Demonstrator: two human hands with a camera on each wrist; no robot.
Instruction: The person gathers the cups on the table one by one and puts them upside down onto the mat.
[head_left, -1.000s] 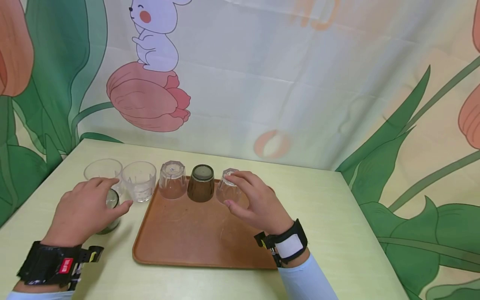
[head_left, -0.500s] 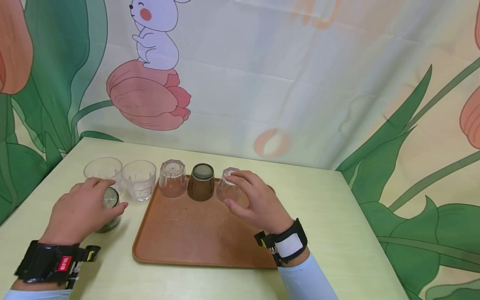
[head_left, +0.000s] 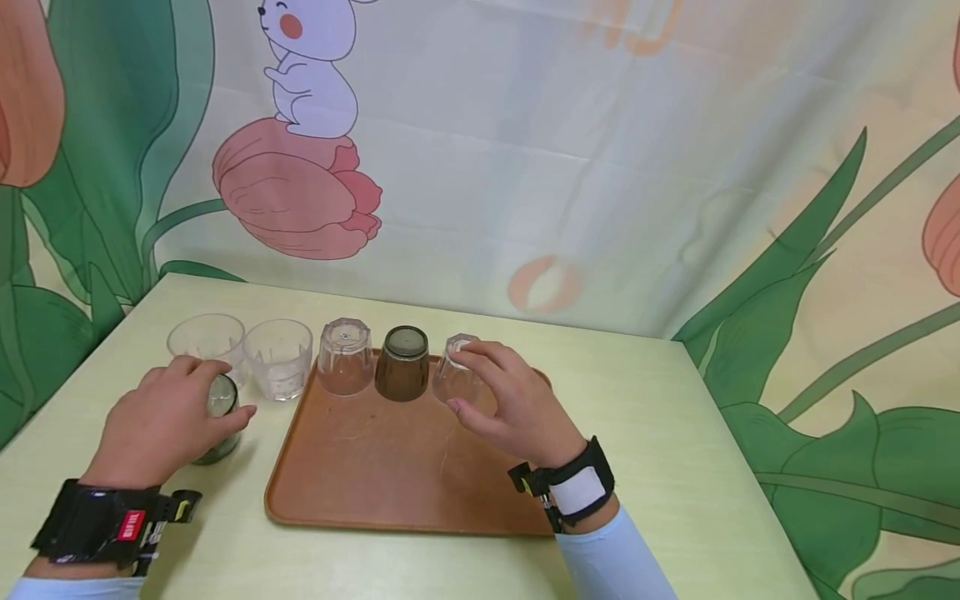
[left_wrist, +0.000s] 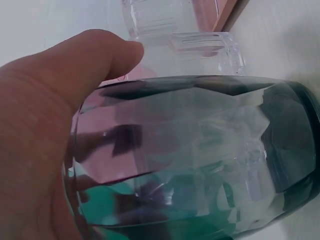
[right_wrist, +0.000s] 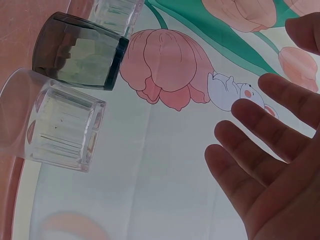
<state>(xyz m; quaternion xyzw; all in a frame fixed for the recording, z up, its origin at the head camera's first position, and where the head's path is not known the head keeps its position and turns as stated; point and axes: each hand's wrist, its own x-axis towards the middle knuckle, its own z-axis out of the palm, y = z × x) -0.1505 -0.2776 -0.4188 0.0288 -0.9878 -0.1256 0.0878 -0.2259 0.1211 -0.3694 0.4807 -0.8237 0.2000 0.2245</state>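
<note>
My left hand [head_left: 153, 421] is spread over a dark greenish glass [head_left: 221, 396] standing upright on the table, left of the tray. In the left wrist view, this faceted glass [left_wrist: 200, 155] fills the foreground; the thumb [left_wrist: 107, 50] extends past its side with a gap, and the other fingers are hidden. My right hand [head_left: 521, 408], fingers loosely parted, hovers by an upside-down clear glass [head_left: 447, 387] on the brown tray [head_left: 390, 475]. The right wrist view has the fingers apart from that clear glass [right_wrist: 62, 130].
Along the tray's back edge, a smoky dark glass [head_left: 402, 367] and another clear glass [head_left: 345, 358] also stand upside down. Two clear glasses, one [head_left: 277, 358] nearer the tray and one [head_left: 206, 337] farther left, stand upright on the pale table. A printed curtain [head_left: 465, 167] hangs behind.
Over the last second my left hand has shifted slightly left, uncovering a bit more of the greenish glass. The right hand and the glasses on the tray have kept their places.
</note>
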